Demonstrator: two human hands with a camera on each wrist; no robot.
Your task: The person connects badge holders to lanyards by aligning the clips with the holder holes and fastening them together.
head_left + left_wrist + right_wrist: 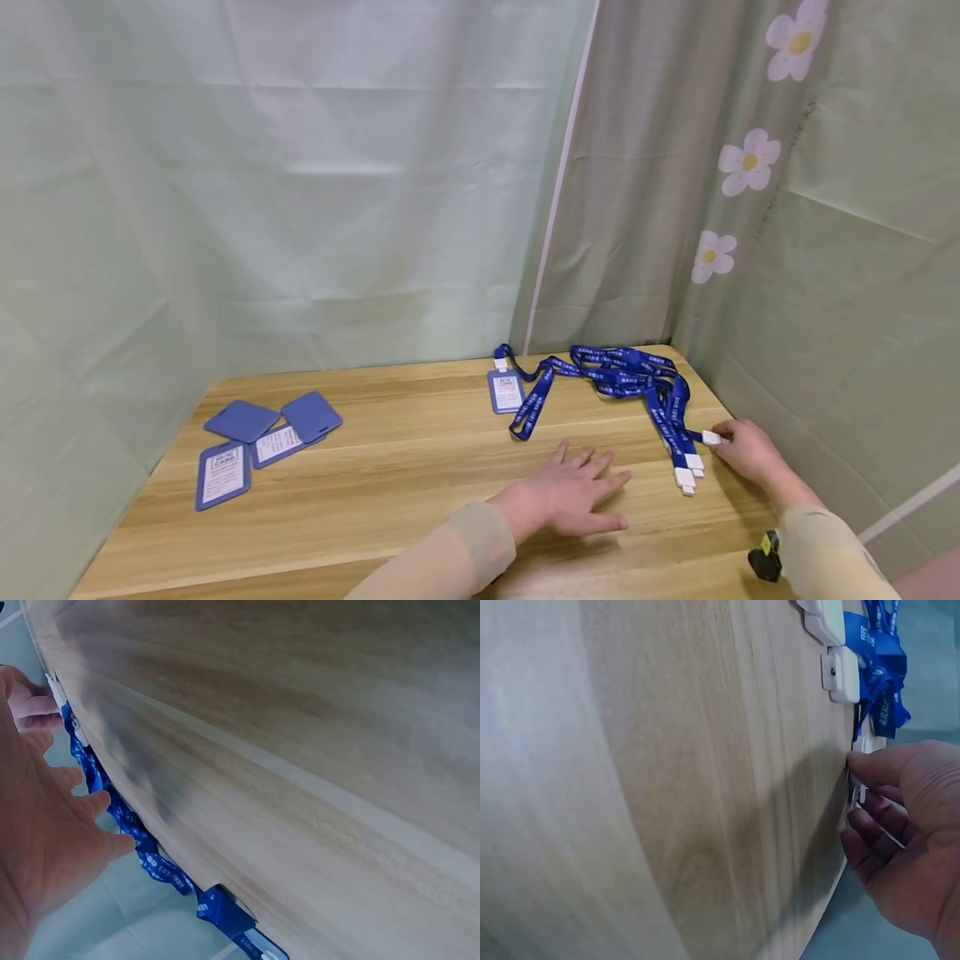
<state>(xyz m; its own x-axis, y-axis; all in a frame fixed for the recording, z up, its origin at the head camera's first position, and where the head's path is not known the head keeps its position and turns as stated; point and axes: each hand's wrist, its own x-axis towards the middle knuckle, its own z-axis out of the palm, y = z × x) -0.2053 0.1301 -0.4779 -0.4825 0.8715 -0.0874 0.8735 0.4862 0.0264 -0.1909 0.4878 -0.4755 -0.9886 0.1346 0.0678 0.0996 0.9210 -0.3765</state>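
With thumb and fingers my right hand (752,454) pinches the white plastic clip (710,437) at the end of a blue lanyard, near the table's right edge. In the right wrist view the curled fingers (864,838) partly cover that clip. Just left of it lie more white clips (684,478), whose straps run back into a heap of blue printed lanyards (622,381). My left hand (573,493) is palm down with fingers spread, low over the wooden table, and holds nothing. Beyond its fingertips lies a blue card holder (506,392) joined to a lanyard.
Several loose blue card holders (240,421) lie partly overlapping on the left side of the table (390,475). Pale green curtains (360,208) hang behind and at both sides. A small black device (765,562) with a yellow mark sits at my right wrist.
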